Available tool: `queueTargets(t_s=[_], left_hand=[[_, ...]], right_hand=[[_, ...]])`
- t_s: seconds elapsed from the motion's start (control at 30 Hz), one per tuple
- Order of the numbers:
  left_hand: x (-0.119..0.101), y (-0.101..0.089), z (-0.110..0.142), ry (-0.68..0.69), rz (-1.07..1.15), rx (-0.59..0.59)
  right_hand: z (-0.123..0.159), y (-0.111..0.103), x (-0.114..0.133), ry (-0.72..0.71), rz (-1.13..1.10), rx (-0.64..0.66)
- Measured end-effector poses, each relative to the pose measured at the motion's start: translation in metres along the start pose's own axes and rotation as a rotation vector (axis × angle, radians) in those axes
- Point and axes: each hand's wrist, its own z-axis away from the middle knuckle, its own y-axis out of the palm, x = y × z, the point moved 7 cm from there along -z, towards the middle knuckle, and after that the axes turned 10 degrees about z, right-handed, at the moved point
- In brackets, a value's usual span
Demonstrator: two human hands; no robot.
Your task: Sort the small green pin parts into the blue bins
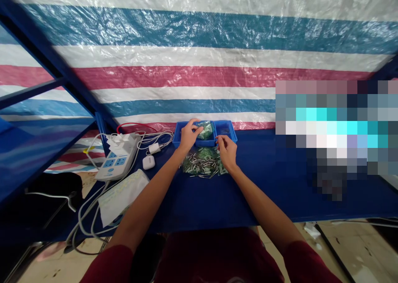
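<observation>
A blue divided bin (215,141) stands at the back of the table. Over its left part reaches my left hand (189,134), with fingers apart beside the small green pieces (205,130) in the middle compartment. My right hand (227,151) is just in front of the right compartment (222,129). Its thumb and fingertips are pinched together; whatever is between them is too small to make out. Between my wrists lies a loose pile of slim metal pins (202,163), mixed with more green pieces (206,152).
To the left lie a white power strip (115,163) with plugs and cables, a white charger (153,148), a small white case (148,162) and a crumpled white packet (124,198). A striped plastic sheet (192,76) hangs behind the blue table (205,204). The right side is pixelated.
</observation>
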Motion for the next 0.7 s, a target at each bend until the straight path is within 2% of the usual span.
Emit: queueTargets(t_s=[0.07, 0.13, 0.2, 0.27, 0.4, 0.5, 0.6, 0.7], left_hand=[[0.001, 0.008, -0.003, -0.006, -0.201, 0.059], [-0.002, 0.009, 0.001, 0.012, -0.344, 0.033], [-0.009, 0.006, 0.010, 0.076, -0.389, -0.017], [-0.015, 0.003, 0.022, 0.139, -0.352, -0.006], [-0.016, 0.000, 0.044, 0.157, -0.232, 0.112], [-0.008, -0.001, 0.057, 0.104, -0.292, 0.188], [-0.002, 0.001, 0.066, 0.115, -0.339, 0.254], [0.000, 0.002, 0.069, 0.138, -0.316, 0.262]], right_hand=[[0.000, 0.000, 0.001, -0.008, 0.014, 0.002], [0.000, -0.002, 0.002, -0.018, 0.055, -0.013], [-0.002, -0.005, 0.004, -0.034, 0.132, -0.032], [-0.004, -0.007, 0.005, -0.040, 0.249, -0.019], [-0.004, 0.007, 0.001, -0.021, 0.552, 0.193], [0.001, 0.020, -0.004, -0.027, 0.725, 0.355], [0.006, 0.027, -0.007, -0.019, 0.858, 0.444], [0.009, 0.029, -0.006, -0.034, 0.927, 0.468]])
